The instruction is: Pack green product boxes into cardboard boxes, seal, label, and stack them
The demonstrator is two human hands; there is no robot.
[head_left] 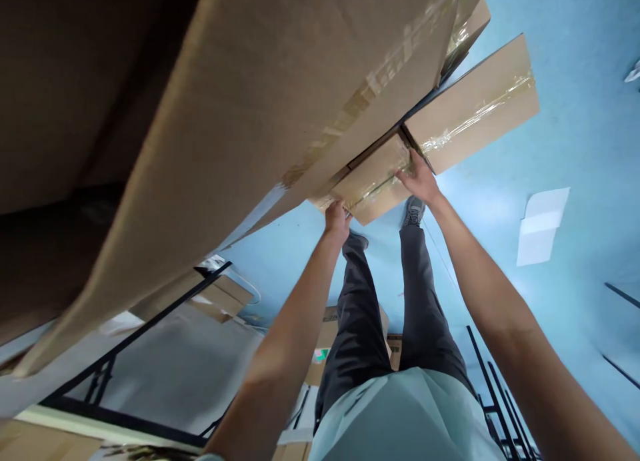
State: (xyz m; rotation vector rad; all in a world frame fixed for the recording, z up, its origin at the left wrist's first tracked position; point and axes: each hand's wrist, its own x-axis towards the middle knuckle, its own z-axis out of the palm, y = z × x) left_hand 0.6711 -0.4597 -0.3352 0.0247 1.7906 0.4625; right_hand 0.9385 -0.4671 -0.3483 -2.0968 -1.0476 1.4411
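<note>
Low down in front of my feet is a taped cardboard box (373, 188), held between my two hands. My left hand (337, 222) grips its near left end, fingers curled around the edge. At the opposite end, my right hand (423, 180) has its thumb over the taped side and its fingers behind the edge. The far side of this box is hidden under a large cardboard box (300, 81) that juts out above it. Just beyond my right hand, another taped box (475, 108) sits close to the held one.
The big overhanging box fills the upper left, close to my head. A black-framed rack (150, 328) stands at lower left, with a small carton (225, 298) beyond it. White paper (543, 226) lies on the blue floor (590, 134). Black metal bars (495, 394) rise at lower right.
</note>
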